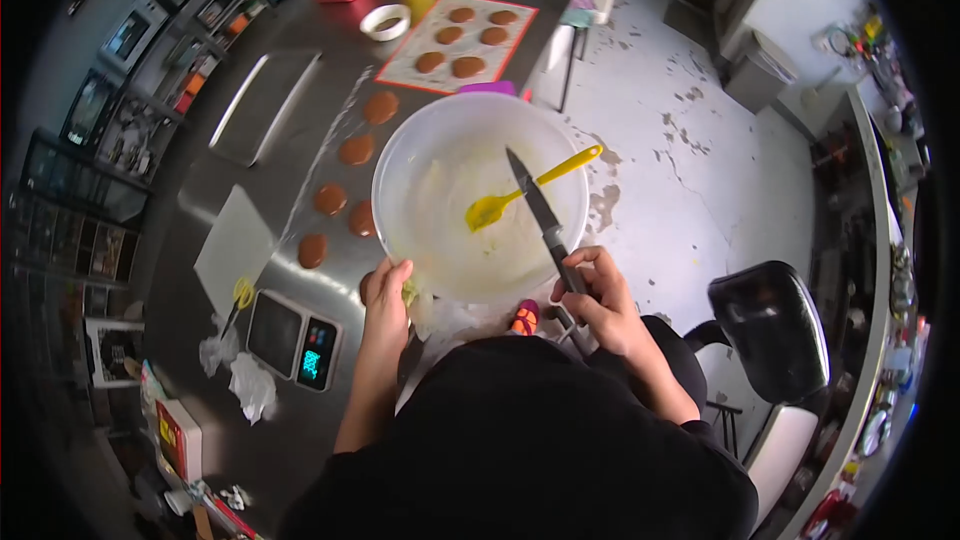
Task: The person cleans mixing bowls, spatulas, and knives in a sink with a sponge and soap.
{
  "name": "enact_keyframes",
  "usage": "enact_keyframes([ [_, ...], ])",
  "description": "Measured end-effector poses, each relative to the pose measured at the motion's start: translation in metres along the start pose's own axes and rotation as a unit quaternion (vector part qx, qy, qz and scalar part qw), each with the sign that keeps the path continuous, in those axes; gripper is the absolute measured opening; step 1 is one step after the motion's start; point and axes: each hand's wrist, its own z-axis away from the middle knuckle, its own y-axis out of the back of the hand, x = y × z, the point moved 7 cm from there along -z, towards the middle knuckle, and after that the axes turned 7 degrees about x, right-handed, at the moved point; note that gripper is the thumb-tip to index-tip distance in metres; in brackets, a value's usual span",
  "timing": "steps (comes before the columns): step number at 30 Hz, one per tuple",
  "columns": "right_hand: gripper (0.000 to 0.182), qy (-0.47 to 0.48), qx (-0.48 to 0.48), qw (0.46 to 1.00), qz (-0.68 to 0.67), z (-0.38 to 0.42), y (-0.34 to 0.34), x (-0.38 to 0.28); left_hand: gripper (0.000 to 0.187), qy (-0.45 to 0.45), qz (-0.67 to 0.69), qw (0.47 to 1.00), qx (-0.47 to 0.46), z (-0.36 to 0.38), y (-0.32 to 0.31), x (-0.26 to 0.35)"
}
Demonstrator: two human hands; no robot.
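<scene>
A large translucent white bowl [440, 270] is in front of me, at the table's edge. My left hand [385, 305] grips its lower left rim, fingers partly hidden behind it; a bit of something greenish shows beside the thumb. Inside the bowl lies a yellow spatula [490, 212], its handle resting over the right rim. My right hand [605, 305] is closed around the black handle of a knife [540, 208]. The dark blade points up and away, passing over the bowl and in front of the spatula. Pale smears coat the bowl's inside.
Several brown rounds [356, 149] lie on the steel table [290, 210] left of the bowl, more on a red-edged mat [410, 52]. A digital scale [275, 335], yellow-handled scissors [243, 292], paper sheet [235, 245] and metal tray [262, 105] are leftward. A black chair [768, 330] stands right.
</scene>
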Motion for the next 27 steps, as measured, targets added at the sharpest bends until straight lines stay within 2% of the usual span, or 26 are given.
enact_keyframes([
  [2,0.035,-0.040,0.047,0.998,-0.024,-0.004,0.048,0.002,0.022,-0.015,0.012,0.998,-0.065,-0.016,-0.062,0.000],
  [6,0.036,-0.027,0.127,0.990,-0.051,-0.011,0.123,0.002,0.023,-0.015,-0.070,0.979,-0.193,-0.054,-0.165,-0.020],
  [11,0.038,-0.043,0.215,0.971,-0.097,-0.036,0.206,0.013,0.014,0.005,-0.063,0.965,-0.256,-0.086,-0.308,-0.039],
  [16,0.036,-0.018,0.331,0.939,-0.090,-0.076,0.302,0.028,0.011,0.039,-0.116,0.926,-0.357,-0.149,-0.446,-0.108],
  [18,0.035,-0.017,0.406,0.907,-0.111,-0.086,0.348,0.033,0.011,0.066,-0.136,0.902,-0.404,-0.161,-0.510,-0.133],
  [20,0.034,-0.049,0.473,0.860,-0.188,-0.100,0.396,0.041,0.011,0.085,-0.142,0.878,-0.449,-0.176,-0.593,-0.145],
  [23,0.034,-0.032,0.572,0.803,-0.164,-0.104,0.460,0.022,0.011,0.139,-0.130,0.786,-0.589,-0.172,-0.695,-0.166],
  [27,0.036,-0.018,0.676,0.726,-0.126,-0.102,0.551,0.001,0.010,0.175,-0.173,0.751,-0.612,-0.153,-0.822,-0.177],
])
